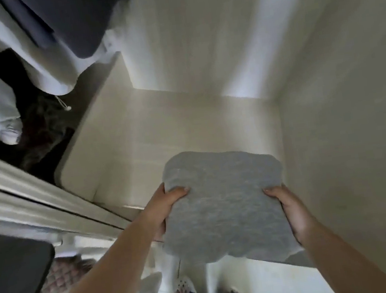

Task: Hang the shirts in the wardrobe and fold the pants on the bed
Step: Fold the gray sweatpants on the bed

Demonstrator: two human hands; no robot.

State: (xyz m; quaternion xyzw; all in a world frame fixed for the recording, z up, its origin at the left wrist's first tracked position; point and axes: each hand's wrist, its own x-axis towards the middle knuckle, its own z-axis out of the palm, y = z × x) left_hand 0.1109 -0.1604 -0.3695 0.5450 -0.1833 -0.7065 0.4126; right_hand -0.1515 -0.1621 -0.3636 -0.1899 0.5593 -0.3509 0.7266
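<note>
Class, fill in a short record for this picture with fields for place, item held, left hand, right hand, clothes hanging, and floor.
place: open wardrobe compartment, pale wood-look panels
item held: folded grey garment, carried flat over the compartment's base
left hand: grips the garment's left edge, thumb on top
right hand: grips the garment's right edge, thumb on top
clothes hanging: white garments and a dark garment, upper left
floor: the person's feet below, blurred
</note>
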